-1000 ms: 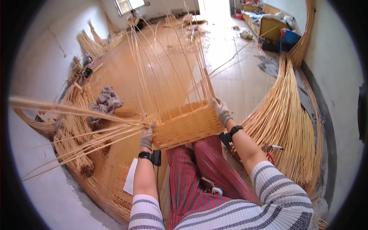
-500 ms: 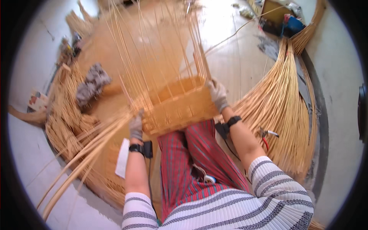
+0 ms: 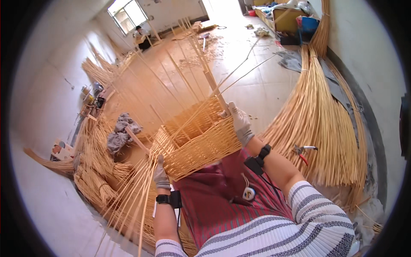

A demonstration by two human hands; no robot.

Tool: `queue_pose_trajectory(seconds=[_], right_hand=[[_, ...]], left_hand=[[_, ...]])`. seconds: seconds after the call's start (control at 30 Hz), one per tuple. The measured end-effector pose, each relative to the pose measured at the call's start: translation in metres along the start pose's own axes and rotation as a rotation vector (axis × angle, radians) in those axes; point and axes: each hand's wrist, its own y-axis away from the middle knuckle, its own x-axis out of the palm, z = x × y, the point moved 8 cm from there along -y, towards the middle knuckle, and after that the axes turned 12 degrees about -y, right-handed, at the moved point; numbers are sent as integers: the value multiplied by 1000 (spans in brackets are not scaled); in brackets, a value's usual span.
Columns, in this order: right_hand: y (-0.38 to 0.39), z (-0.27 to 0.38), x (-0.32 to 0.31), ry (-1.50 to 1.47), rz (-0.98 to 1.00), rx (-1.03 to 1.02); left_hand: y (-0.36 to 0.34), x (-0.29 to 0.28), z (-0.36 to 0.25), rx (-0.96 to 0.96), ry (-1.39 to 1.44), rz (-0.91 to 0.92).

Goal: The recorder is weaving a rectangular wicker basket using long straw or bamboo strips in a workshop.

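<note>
A rectangular wicker basket (image 3: 201, 150) with many long stakes rising from it is held in front of me, tilted with its right end higher. My left hand (image 3: 161, 174), in a pale glove, is closed on the basket's near left end, beside loose canes (image 3: 137, 180) that fan down to the lower left. My right hand (image 3: 241, 124), also gloved, grips the upper right end beside upright stakes. The basket sits over red striped cloth (image 3: 222, 201) on my lap.
Cane bundles (image 3: 321, 132) lie at the right with pliers (image 3: 303, 158) on them; more canes (image 3: 100, 180) and a grey cloth (image 3: 122, 135) lie at the left. At the back are a person (image 3: 142, 38) by the window and a cluttered box with a blue bin (image 3: 309, 28).
Since a second ago the basket and my left hand have dropped lower in view and the basket tilts more. The loose canes at the left now point downward rather than out sideways.
</note>
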Motion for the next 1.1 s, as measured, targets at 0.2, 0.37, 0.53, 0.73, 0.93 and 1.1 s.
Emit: queue_pose_trajectory(seconds=[0.2, 0.37, 0.53, 0.73, 0.93, 1.1], right_hand=[[65, -58, -41, -157, -50, 262], [73, -91, -45, -215, -83, 341], [51, -113, -65, -198, -33, 313], [64, -109, -73, 52, -68, 270], [64, -99, -88, 165, -4, 54], [177, 10, 54, 920, 313, -531]], left_hand=[[29, -66, 102, 340, -292, -323], [80, -55, 101, 345, -207, -386], [93, -34, 86, 202, -200, -273], [93, -30, 90, 265, 23, -257], [94, -19, 61, 384, -511, -627], [87, -42, 83, 157, -190, -568]])
